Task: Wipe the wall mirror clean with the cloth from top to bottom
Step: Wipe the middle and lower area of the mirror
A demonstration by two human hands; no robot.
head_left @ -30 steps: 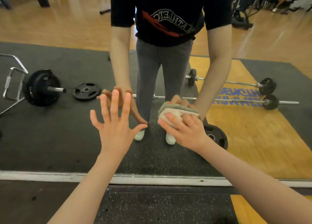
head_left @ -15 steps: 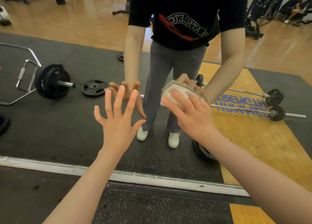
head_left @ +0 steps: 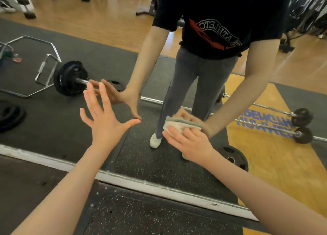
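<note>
Cloth pressed low on the wall mirror

The folded cloth (head_left: 178, 125) sits right of frame centre against the mirror (head_left: 53, 125), near its bottom edge; the right hand (head_left: 190, 140) presses it flat with straight fingers. The left hand (head_left: 104, 121), released and fingers spread, rests on the glass left of centre. A loaded barbell (head_left: 69, 78) reflects at left.

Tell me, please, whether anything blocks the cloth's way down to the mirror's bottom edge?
Nothing visible does. The right hand presses the cloth on the mirror, with bare glass from there down to the bottom frame. The left hand is spread well to the side.
</note>
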